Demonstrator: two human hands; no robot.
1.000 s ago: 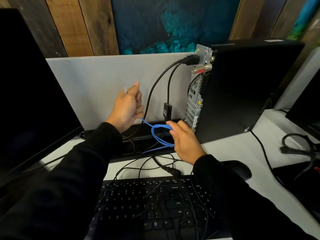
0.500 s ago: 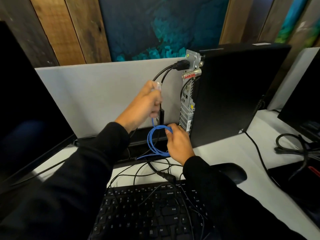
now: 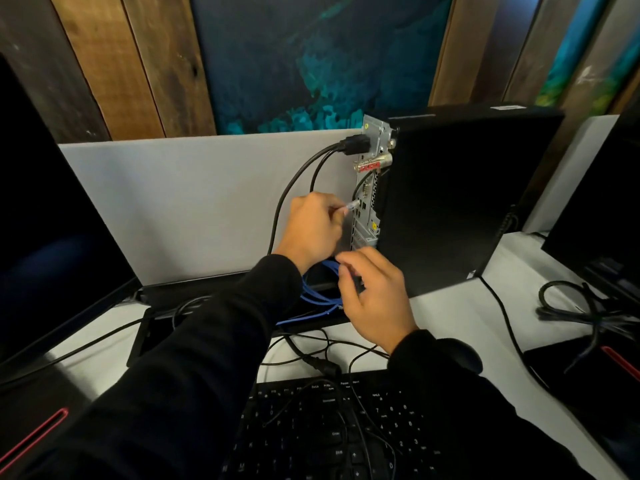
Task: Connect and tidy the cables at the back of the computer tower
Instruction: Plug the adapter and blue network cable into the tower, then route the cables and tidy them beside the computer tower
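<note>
A black computer tower (image 3: 450, 202) stands on the white desk, its metal rear panel (image 3: 367, 216) facing left. My left hand (image 3: 311, 226) pinches the clear plug (image 3: 352, 205) of a blue network cable and holds it right at the panel's ports. Below it the blue cable (image 3: 318, 296) lies in loops. My right hand (image 3: 374, 296) hovers over those loops near the tower's lower corner, fingers loosely curled; whether it holds the cable is unclear. A black power cable (image 3: 353, 145) is plugged in at the top of the panel.
A black keyboard (image 3: 329, 431) with thin black wires across it lies in front. A mouse (image 3: 464, 355) sits behind my right forearm. Dark monitors stand at the left (image 3: 52, 237) and right (image 3: 602, 220). A grey divider (image 3: 190, 202) backs the desk. Coiled black cables (image 3: 581, 306) lie at right.
My left hand carried the plug rightward from the divider to the tower's rear panel. My right hand rose slightly off the blue loops and loosened its fingers.
</note>
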